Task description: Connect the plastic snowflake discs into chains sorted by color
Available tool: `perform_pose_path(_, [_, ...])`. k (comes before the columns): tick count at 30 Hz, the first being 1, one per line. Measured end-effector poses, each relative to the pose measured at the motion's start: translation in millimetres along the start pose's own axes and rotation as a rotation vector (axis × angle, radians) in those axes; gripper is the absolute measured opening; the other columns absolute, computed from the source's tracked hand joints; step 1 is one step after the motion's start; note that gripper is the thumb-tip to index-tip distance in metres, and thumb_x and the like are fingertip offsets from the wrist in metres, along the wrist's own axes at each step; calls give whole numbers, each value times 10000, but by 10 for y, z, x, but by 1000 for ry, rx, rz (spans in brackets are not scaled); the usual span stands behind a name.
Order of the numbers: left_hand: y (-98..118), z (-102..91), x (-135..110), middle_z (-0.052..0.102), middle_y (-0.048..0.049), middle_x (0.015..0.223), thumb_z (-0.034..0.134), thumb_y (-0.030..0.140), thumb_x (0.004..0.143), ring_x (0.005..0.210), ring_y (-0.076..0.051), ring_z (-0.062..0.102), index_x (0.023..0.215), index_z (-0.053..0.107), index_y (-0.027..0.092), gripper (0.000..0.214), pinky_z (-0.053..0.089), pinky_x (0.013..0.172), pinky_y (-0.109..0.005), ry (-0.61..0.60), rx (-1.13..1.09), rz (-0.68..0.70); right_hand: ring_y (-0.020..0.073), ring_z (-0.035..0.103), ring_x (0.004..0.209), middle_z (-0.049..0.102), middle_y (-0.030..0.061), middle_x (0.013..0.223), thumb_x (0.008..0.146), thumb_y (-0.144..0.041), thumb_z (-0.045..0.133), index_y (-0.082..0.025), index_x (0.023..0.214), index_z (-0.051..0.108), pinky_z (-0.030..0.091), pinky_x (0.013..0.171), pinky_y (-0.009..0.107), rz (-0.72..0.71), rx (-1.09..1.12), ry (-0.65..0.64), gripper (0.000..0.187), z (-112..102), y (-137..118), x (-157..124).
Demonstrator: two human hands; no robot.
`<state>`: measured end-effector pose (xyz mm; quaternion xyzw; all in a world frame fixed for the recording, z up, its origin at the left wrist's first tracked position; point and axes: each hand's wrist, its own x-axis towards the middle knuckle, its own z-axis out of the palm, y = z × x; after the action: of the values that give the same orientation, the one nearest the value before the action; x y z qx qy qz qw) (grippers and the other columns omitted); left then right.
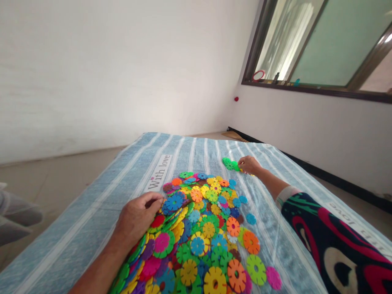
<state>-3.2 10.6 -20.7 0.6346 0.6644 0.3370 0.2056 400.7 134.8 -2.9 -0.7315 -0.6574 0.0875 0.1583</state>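
Observation:
A heap of colourful slotted plastic discs, shaped like flowers or snowflakes, lies on the cloth before me. My left hand rests at the heap's left edge, fingers curled and thumb against them, beside a blue disc; anything inside the fingers is hidden. Beyond the heap, to the right, my right hand is closed in a pinch at a small group of green discs. Its fingertips meet the nearest green disc. Bits of yellow show just under that hand.
The blue and white striped cloth covers the table and carries printed words. A few discs lie loose at the heap's right, among them a magenta disc. Pale translucent plastic is at far left. Walls and a window stand behind.

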Motion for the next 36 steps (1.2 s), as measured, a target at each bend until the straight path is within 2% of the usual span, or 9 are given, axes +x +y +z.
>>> perform_pose_path(6, [-14, 11, 7, 746, 26, 719, 532, 462, 663, 723, -217, 672, 724, 723, 265, 281, 492, 692, -269, 11, -12, 17, 184, 643, 785, 724, 67, 836, 743, -171, 622, -195, 915, 755, 438, 651, 232, -30, -63, 120, 218, 15, 1, -34])
perform_pose_path(11, [-5, 11, 17, 736, 29, 691, 529, 448, 648, 692, -216, 661, 684, 702, 266, 254, 496, 678, -268, 23, -21, 39, 162, 613, 673, 678, 23, 643, 750, -195, 625, -197, 877, 753, 405, 613, 225, -61, -55, 139, 181, 45, 31, -199])
perform_pose_path(16, [-4, 8, 28, 748, 22, 729, 524, 462, 649, 732, -223, 673, 708, 713, 266, 278, 490, 678, -273, 23, -29, 45, 138, 592, 627, 671, 7, 638, 776, -231, 607, -201, 790, 747, 389, 617, 221, -106, -30, 147, 144, 105, 46, -529])
perform_pose_path(21, [-9, 3, 41, 753, 15, 753, 518, 454, 651, 757, -230, 680, 711, 719, 265, 283, 483, 681, -278, 14, -12, 50, 143, 597, 640, 672, 3, 668, 807, -263, 560, -200, 797, 738, 373, 603, 230, -124, 1, 165, 189, 151, 87, -1028])
perform_pose_path(27, [32, -24, 32, 753, 19, 736, 512, 454, 662, 738, -230, 678, 710, 716, 265, 283, 486, 692, -285, 14, -4, 65, 175, 635, 714, 701, 15, 780, 800, -281, 558, -207, 877, 706, 447, 689, 267, -139, 218, 207, 183, 255, 180, -1596])
perform_pose_path(31, [77, -43, 18, 760, 14, 743, 519, 442, 656, 760, -236, 685, 704, 712, 262, 268, 487, 706, -290, 18, 3, 74, 201, 614, 849, 680, 54, 848, 821, -223, 531, -195, 792, 681, 447, 811, 308, -281, 196, 286, 155, 364, 185, -1789])
perform_pose_path(36, [60, -42, 37, 761, 7, 749, 519, 436, 641, 773, -239, 688, 705, 709, 260, 267, 486, 703, -289, 30, 4, 87, 190, 574, 848, 641, 62, 824, 858, -179, 491, -189, 742, 655, 429, 807, 298, -343, 131, 309, 201, 390, 136, -1846])
